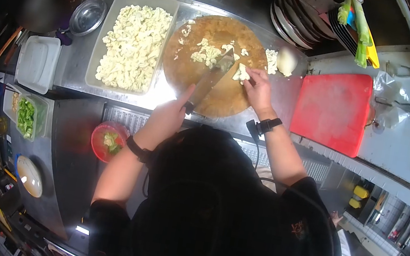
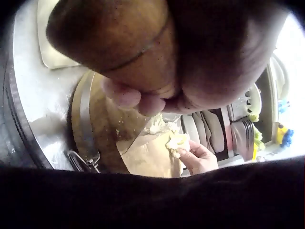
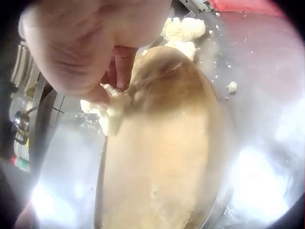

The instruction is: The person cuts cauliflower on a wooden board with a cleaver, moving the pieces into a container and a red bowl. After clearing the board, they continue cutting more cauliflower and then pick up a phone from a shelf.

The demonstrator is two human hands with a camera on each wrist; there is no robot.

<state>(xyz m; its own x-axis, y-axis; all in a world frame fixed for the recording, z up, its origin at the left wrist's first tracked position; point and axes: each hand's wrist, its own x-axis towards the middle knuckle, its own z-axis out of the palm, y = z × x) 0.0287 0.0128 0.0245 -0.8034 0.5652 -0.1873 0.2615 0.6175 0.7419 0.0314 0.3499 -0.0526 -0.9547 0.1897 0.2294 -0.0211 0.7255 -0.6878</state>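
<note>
A round wooden chopping board (image 1: pixel 182 71) lies on the steel counter. My left hand (image 1: pixel 167 119) grips a cleaver, its broad blade (image 1: pixel 211 80) slanting across the board toward the far side. Thumb and fingers of my right hand (image 1: pixel 259 91) pinch a pale cauliflower floret (image 1: pixel 241 72) just right of the blade; the same floret (image 3: pixel 112 107) shows below the fingers in the right wrist view. Small cut florets (image 1: pixel 206 53) lie on the board beyond the cleaver. More cauliflower (image 1: pixel 272 61) sits past the board's right edge, beside a smooth whitish lump (image 1: pixel 286 61).
Left of the board stands a large plastic tub (image 1: pixel 115 87) heaped with florets (image 1: pixel 129 46). A steel bowl (image 1: pixel 87 15) and a white container (image 1: pixel 38 63) are farther left. To the right lies a red cutting board (image 1: pixel 331 110). Lower down sits a red basin (image 1: pixel 96 145) holding green trimmings.
</note>
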